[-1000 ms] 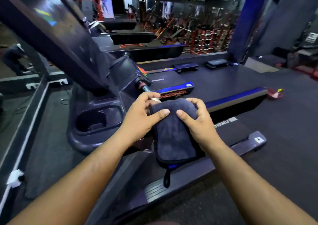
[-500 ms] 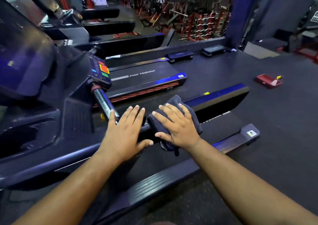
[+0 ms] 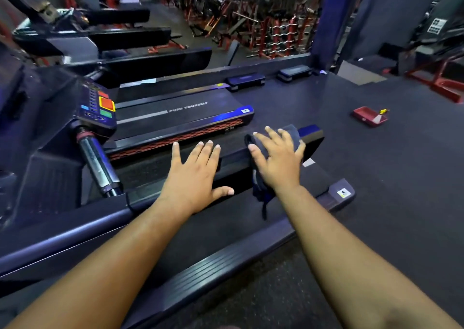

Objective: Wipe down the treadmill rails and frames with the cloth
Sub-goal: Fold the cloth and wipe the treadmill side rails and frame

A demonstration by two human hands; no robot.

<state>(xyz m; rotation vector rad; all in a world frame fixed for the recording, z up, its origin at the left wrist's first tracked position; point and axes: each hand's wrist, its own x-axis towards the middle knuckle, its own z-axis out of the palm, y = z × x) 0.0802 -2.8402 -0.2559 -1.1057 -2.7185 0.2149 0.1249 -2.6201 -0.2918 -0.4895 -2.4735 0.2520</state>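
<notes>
Both hands lie flat, fingers spread, on the rail (image 3: 233, 159): left hand (image 3: 193, 178) bare, right hand (image 3: 278, 162) pressing the cloth (image 3: 292, 131).

"PUSH YOURSELF" in white on black running belt of neighbouring treadmill (image 3: 180, 113); "X10" on its red-meshed side rail (image 3: 175, 137).

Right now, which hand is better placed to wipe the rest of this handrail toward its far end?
The right hand. It already presses the cloth flat on the handrail, nearest the far end. The left hand rests bare on the rail, without cloth.
</notes>
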